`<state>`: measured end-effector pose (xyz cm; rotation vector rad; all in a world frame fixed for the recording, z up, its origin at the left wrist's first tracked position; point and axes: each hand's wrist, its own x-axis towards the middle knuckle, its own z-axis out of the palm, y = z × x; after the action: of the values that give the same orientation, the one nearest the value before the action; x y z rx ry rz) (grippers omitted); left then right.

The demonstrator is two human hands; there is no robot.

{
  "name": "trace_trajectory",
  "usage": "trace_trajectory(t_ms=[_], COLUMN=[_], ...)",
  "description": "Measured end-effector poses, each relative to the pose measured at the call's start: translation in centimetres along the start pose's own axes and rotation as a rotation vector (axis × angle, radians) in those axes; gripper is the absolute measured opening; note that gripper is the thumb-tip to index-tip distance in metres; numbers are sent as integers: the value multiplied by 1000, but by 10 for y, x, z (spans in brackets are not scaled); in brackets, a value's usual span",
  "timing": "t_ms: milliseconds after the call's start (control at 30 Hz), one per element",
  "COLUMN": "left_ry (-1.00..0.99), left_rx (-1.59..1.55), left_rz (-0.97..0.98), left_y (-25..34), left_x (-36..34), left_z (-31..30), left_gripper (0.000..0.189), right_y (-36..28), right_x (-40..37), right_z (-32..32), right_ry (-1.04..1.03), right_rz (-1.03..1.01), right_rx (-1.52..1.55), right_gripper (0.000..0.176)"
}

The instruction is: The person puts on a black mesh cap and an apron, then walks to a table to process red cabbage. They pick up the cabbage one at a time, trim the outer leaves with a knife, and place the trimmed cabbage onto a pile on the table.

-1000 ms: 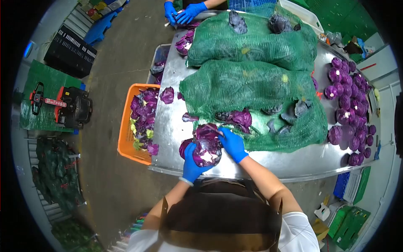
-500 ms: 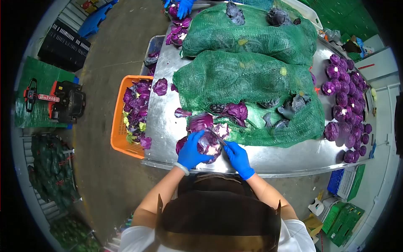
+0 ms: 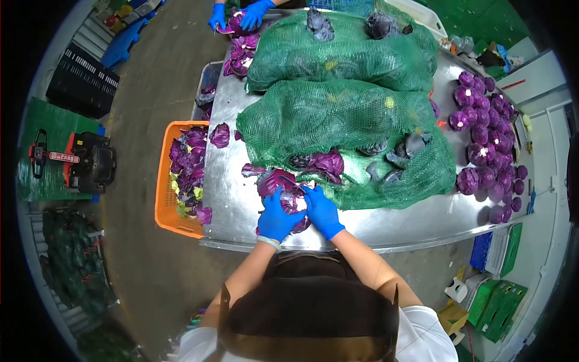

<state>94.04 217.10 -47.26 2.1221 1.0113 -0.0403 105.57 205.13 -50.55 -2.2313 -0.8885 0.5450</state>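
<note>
At the table's near edge, a red cabbage (image 3: pixel 294 202) with a pale cut base lies between my two blue-gloved hands. My left hand (image 3: pixel 278 218) curls round its left side and holds it. Closed beside its right side, my right hand (image 3: pixel 322 212) has its fingertips at the cabbage's upper right. A thin knife shows in that hand in the earlier view; now my fingers mostly hide it. Loose purple leaves (image 3: pixel 274 180) lie just beyond the cabbage. Another leaf (image 3: pixel 327 164) rests against the green mesh sack (image 3: pixel 344 114).
An orange crate (image 3: pixel 164 202) of trimmed leaves stands left of the steel table (image 3: pixel 232 208). A second mesh sack (image 3: pixel 344 57) lies farther back. Several trimmed cabbages (image 3: pixel 482 154) sit at the right. Another person's gloved hands (image 3: pixel 256 15) handle cabbage at the far left corner.
My right hand has moved left and up against the cabbage, while my left hand keeps hold of it. The view has shifted slightly. The other person's second hand has come into view.
</note>
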Motion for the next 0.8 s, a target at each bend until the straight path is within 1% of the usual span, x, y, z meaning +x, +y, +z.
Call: trace_trajectory(t_ms=[133, 200, 233, 333, 367, 400, 433, 467, 500, 533, 567, 600, 633, 667, 733, 767, 800], left_ry=[-8, 10, 16, 68, 63, 59, 63, 72, 157, 229, 272, 226, 172, 124, 25, 36, 49], left_rx=[17, 10, 6, 7, -36, -80, -127, -180, -142, -99, -248, -365, -459, -559, -648, -587, -524], left_rz=[-41, -24, -20, -29, 11, 51, 96, 227, 293, 349, 344, 284, 240, 198, 220, 245, 274], left_y=[5, 1, -1, 2, -1, -6, -10, -26, -40, -53, -67, -65, -70, -78, -89, -89, -89], left_x=[0, 0, -4, -12, -19, -26, -30, -41, -50, -54, -51, -50, -47, -43, -40, -41, -39], left_z=[-2, 3, 4, 2, 1, -1, -3, 2, 9, 16, 25, 18, 15, 14, 7, 6, 3], left_gripper=[112, 112, 112, 104, 104, 105, 105, 106, 108, 109, 110, 108, 106, 104, 104, 102, 101], right_y=[8, 10, 14, 19, 9, 23, 45, 64, 72, 59, 38, 16, -1, -3, 26, 71, 64], right_x=[6, 7, 10, 13, 12, 21, 25, 37, 40, 39, 26, 11, 3, 4, 26, 36, 36], right_z=[8, 10, 12, 17, 7, 15, 15, 13, 20, 14, 14, 17, 19, 23, 12, 25, 26], right_ry=[49, 79, 43, 75, 42, 7, -8, -13, 3, -90, -19, 49, 73, 57, -9, -32, 39], right_rz=[-39, -53, -20, -30, -17, 127, 92, 48, -3, 107, 46, -9, -52, 6, 208, 162, 107], right_rx=[-20, -35, -30, -74, -82, -19, -13, 1, 10, 101, 167, 226, 171, 93, -78, 33, 44], right_gripper=[33, 32, 32, 32, 32, 33, 33, 33, 34, 37, 39, 42, 44, 42, 41, 42, 44])
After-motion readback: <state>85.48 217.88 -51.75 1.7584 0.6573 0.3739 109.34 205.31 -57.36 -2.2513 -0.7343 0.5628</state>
